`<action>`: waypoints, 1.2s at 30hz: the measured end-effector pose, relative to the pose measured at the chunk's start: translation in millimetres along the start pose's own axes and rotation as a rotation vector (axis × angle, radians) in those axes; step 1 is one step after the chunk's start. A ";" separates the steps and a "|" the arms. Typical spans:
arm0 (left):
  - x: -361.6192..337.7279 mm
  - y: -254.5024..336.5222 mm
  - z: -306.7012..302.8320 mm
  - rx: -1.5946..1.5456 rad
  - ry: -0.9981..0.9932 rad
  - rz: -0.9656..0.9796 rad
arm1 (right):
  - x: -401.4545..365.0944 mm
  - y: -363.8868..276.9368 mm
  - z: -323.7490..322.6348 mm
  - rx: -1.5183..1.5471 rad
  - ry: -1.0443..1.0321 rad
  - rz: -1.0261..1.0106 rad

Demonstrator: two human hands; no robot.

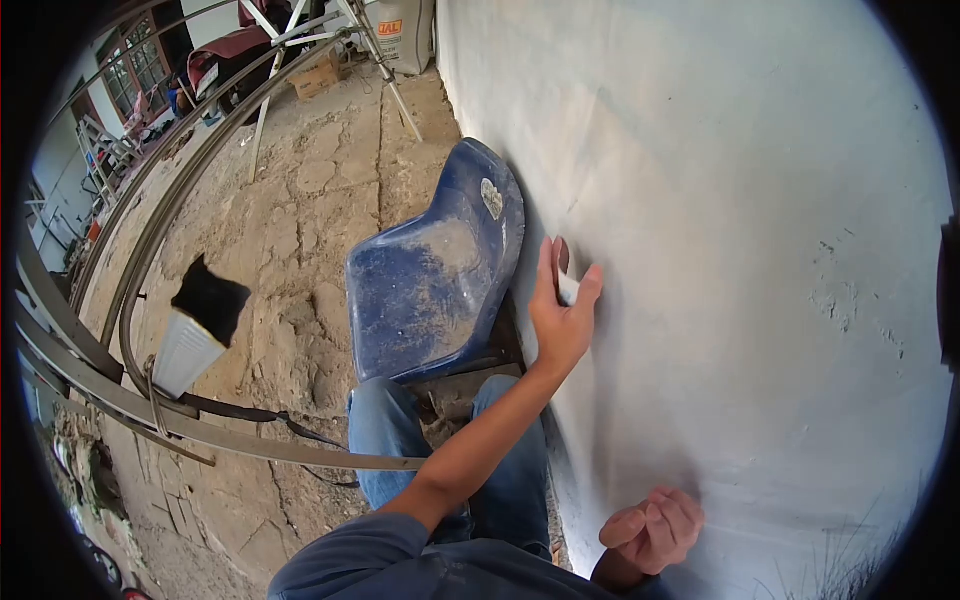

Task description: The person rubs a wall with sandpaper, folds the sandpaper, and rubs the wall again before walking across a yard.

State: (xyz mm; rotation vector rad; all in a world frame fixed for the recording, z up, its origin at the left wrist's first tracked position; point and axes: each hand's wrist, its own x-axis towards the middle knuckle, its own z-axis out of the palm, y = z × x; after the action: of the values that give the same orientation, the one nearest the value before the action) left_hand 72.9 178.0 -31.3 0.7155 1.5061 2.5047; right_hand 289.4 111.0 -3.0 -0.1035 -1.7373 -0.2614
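My left hand [565,320] reaches forward, its fingers and thumb closed around a sanding block [569,288] with a pale body and a brown face. The block is held right at the grey-white wall [740,260], which fills the right side of the view. Lower down, my right hand [655,530] is close to the same wall, fingers curled into a loose fist with nothing showing in it. A worn blue plastic seat [420,290] leans by the wall ahead of my knees, smeared with dried dirt.
Curved metal bars [200,420] run along my left. A white ribbed tube with a dark opening [190,350] stands against them. Cracked, uneven ground [300,330] lies below. Farther off are scaffold legs [400,105], a sack [404,40], a cardboard box [316,77] and a parked motorbike [225,60].
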 end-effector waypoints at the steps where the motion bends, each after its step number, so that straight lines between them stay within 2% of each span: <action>1: 4.4 -2.4 5.8 -0.013 -0.005 0.006 | -0.6 0.2 0.6 -0.020 0.007 -0.012; 4: 16.6 -20.4 21.8 -0.005 -0.013 0.091 | -4.1 -1.2 1.9 -0.025 0.004 0.010; 6: 18.3 -28.3 23.2 0.008 -0.054 0.247 | -6.1 0.8 0.9 -0.028 -0.008 -0.002; 7: 17.2 -34.0 18.8 0.013 -0.052 0.245 | -6.7 1.2 1.4 -0.033 -0.014 -0.014; 9: 10.1 -43.7 5.8 0.432 -0.170 0.453 | -5.3 0.1 3.0 -0.040 -0.019 -0.003; 10: 5.2 -44.5 4.8 0.436 -0.175 0.452 | -3.9 -1.3 3.9 -0.052 -0.026 0.004; 12: -6.1 -41.3 9.9 0.151 -0.271 0.460 | 0.0 -3.9 3.1 -0.074 -0.065 0.020; 13: -6.0 -37.4 10.6 0.110 -0.290 0.450 | 1.0 -4.3 2.8 -0.096 -0.101 0.029; 17: -0.5 -35.7 4.8 0.058 -0.348 0.511 | 3.5 -7.2 3.1 -0.128 -0.137 0.038; 20: -3.6 -51.6 -6.0 0.100 -0.397 0.524 | 8.3 -11.1 5.5 -0.169 -0.239 0.099; 23: -2.6 -55.1 -6.3 0.125 -0.370 0.513 | 2.4 -4.3 3.4 -0.155 -0.195 0.070; 26: 1.4 -51.9 -3.7 0.158 -0.286 0.553 | -2.6 4.7 0.0 -0.032 -0.228 -0.056; 28: 8.2 -50.7 -3.2 0.221 -0.215 0.617 | 14.0 6.8 10.8 -0.056 -0.122 -0.113; 29: 10.4 -51.5 -4.2 0.220 -0.212 0.620 | 15.8 4.8 7.0 -0.055 -0.119 -0.117; 31: 15.6 -56.1 -5.9 0.159 -0.165 0.592 | 19.0 0.8 -1.7 -0.058 -0.303 -0.040; 32: 15.5 -58.7 -5.9 0.157 -0.158 0.600 | 20.1 0.8 -1.2 -0.056 -0.299 -0.048; 34: 15.3 -62.9 -5.9 0.068 -0.085 0.483 | 24.4 -0.4 5.4 -0.072 -0.279 -0.019; 36: 24.5 -65.9 -2.2 0.072 0.003 0.498 | 21.5 0.5 6.0 -0.076 -0.260 -0.037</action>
State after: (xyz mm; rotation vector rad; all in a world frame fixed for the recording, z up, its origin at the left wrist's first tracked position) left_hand 41.9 217.3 -80.8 1.2320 1.5830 2.7966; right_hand 279.8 111.2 17.2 -0.1662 -1.9896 -0.3537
